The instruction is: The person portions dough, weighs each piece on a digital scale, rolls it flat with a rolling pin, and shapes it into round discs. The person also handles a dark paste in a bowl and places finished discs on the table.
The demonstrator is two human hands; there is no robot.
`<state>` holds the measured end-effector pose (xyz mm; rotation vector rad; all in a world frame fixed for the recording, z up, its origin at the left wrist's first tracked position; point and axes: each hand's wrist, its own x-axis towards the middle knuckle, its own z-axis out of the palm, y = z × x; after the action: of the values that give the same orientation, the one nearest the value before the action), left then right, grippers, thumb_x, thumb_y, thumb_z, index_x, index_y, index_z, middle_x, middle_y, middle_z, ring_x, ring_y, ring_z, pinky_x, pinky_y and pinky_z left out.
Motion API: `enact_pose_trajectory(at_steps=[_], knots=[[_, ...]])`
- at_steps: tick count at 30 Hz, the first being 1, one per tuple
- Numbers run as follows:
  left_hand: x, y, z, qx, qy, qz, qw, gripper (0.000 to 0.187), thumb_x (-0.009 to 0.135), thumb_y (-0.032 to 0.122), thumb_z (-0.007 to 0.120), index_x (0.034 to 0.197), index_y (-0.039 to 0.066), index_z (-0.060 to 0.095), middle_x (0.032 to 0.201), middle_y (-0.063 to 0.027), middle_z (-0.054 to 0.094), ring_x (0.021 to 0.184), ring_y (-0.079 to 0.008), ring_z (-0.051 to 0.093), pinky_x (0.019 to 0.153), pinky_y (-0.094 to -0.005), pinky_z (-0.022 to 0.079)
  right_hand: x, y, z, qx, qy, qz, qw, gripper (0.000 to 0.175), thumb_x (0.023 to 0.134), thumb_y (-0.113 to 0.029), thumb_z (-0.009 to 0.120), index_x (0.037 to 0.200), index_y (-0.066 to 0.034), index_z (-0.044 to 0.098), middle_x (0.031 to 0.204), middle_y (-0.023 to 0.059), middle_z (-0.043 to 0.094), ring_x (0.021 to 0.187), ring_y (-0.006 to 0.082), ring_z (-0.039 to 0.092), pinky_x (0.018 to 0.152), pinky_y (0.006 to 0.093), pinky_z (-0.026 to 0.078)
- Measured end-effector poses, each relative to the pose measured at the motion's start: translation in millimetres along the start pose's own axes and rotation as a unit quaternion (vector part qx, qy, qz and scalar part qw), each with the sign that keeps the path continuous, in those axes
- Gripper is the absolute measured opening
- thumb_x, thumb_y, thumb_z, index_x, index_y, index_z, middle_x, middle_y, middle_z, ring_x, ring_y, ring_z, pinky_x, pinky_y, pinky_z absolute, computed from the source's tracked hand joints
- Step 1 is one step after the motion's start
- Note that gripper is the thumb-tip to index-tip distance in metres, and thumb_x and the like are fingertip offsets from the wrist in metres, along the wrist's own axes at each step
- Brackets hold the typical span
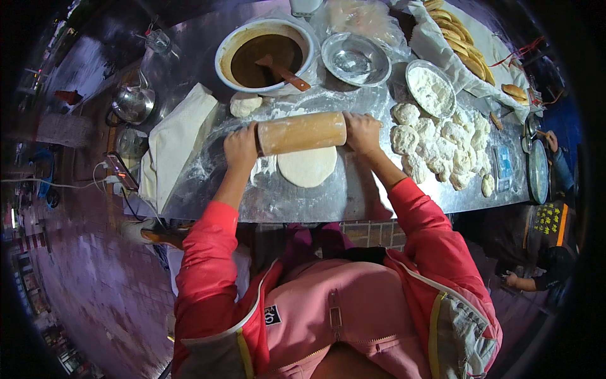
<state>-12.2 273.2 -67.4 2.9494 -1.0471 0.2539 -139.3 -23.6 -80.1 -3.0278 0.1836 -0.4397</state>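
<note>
A thick wooden rolling pin (303, 132) lies across the far part of a flat round of dough (307, 168). My left hand (240, 144) is closed around its left handle, and my right hand (362, 132) grips the right one. The dough rests on a floured metal table (265, 203); its far edge is hidden under the pin. Just beyond my left hand sits a lump of dough (245, 104). To the right of my right hand, many floured dough pieces (440, 147) are heaped together.
At the back stand a bowl of brown paste (222, 59) with a wooden spatula (289, 76), a metal bowl (331, 71) and a flour bowl (431, 92). Baked flatbreads (461, 40) lie back right. A folded cloth (177, 137) and phone (122, 169) are left; other people's hands appear right.
</note>
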Motion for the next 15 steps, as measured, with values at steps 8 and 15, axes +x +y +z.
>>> enact_pose_trajectory(at_steps=[8,15], knots=[[-92,36,-26,-0.080,-0.008,-0.003,0.997,0.029,0.077,0.013,0.062,0.105,0.012,0.060,0.082,-0.0082,0.063,0.078,-0.0260,0.064,0.069,-0.0351,0.048,-87,-19,-39,-0.018,0.018,-0.044,0.999,0.014,0.077,-0.020,0.059,0.088,-0.0113,0.057,0.069,0.0030,0.059,0.064,0.0210,0.062,0.062,0.0366,0.047],[-9,13,-10,0.016,0.047,0.015,0.999,0.025,0.080,0.010,0.056,0.105,0.011,0.058,0.079,-0.0076,0.063,0.072,-0.0256,0.063,0.067,-0.0376,0.048,-20,-6,-9,-0.032,0.056,-0.002,0.998,0.019,0.072,-0.019,0.062,0.088,-0.0122,0.055,0.075,0.0048,0.061,0.069,0.0236,0.062,0.063,0.0386,0.047]])
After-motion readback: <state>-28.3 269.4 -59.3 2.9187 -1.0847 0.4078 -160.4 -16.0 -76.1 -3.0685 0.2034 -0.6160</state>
